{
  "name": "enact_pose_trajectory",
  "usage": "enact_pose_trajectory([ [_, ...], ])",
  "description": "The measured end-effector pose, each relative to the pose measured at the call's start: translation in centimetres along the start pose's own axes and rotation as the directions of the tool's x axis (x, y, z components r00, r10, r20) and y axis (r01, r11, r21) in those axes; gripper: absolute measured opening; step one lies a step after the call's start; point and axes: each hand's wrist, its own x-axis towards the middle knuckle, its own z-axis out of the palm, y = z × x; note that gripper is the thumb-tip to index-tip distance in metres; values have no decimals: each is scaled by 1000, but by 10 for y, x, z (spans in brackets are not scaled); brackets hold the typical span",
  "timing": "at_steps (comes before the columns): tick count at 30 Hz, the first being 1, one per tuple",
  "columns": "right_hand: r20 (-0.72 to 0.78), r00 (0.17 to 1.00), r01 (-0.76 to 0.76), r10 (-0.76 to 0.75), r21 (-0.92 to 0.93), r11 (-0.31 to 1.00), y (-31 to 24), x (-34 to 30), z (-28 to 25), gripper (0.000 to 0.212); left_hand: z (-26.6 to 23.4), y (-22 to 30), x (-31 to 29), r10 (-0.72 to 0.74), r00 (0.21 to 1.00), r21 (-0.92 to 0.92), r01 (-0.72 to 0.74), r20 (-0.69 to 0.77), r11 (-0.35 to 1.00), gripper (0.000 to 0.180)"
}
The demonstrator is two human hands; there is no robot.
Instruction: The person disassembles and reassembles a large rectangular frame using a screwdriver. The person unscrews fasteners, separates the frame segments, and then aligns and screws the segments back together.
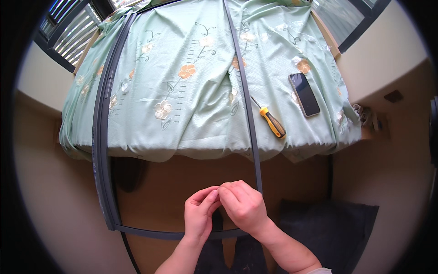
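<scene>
My left hand (199, 213) and my right hand (243, 208) meet at the fingertips, each in a pinch. Whatever lies between the fingers is too small or too hidden to make out. Both hands are above the near end of a long dark grey rectangular frame (101, 118), close to its right bar. The frame's far part rests on a pale green flowered cloth (196, 109), while its near end reaches past the cloth's edge toward me. A screwdriver (275, 124) with a yellow and black handle lies on the cloth, just right of the frame.
A black phone (304, 95) lies on the cloth at the right. Dark fabric (326, 233) is at the lower right, above a brown floor (159, 192). Pale walls (39, 150) close in on both sides, with windows (73, 34) at the far corners.
</scene>
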Motion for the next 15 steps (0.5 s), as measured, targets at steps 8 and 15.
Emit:
enact_pose_trajectory([
  [8, 37, 997, 69, -70, 22, 997, 0, -6, -15, 20, -23, -14, 6, -204, 974, -151, 218, 102, 964, 15],
  [15, -124, 962, -275, 245, -406, 872, 117, 39, -52, 36, -16, 0, -26, 28, 998, 229, -17, -48, 973, 7],
])
